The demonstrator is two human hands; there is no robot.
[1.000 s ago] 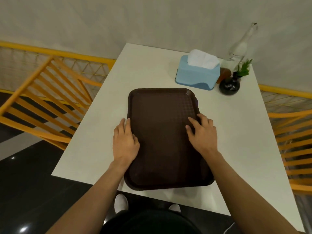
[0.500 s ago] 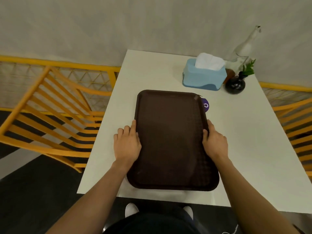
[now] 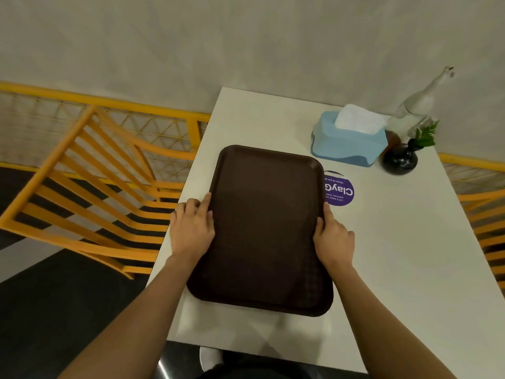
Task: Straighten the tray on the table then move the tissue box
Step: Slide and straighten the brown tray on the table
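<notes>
A dark brown tray [image 3: 263,231] lies lengthwise on the white table [image 3: 396,255], with nothing on it and slightly skewed to the table's edges. My left hand [image 3: 192,228] grips its left rim and my right hand [image 3: 332,237] grips its right rim, both near the middle of the long sides. A light blue tissue box [image 3: 348,142] with white tissue sticking out stands behind the tray's far right corner, apart from it.
A round purple sticker [image 3: 338,192] shows on the table by the tray's right rim. A black vase with a green sprig [image 3: 400,160] and a clear glass bottle [image 3: 418,101] stand right of the tissue box. Orange chairs [image 3: 90,192] flank the table on both sides.
Both hands went from lying on the tray's surface to gripping its side rims. The tray has shifted left and away, uncovering the purple sticker.
</notes>
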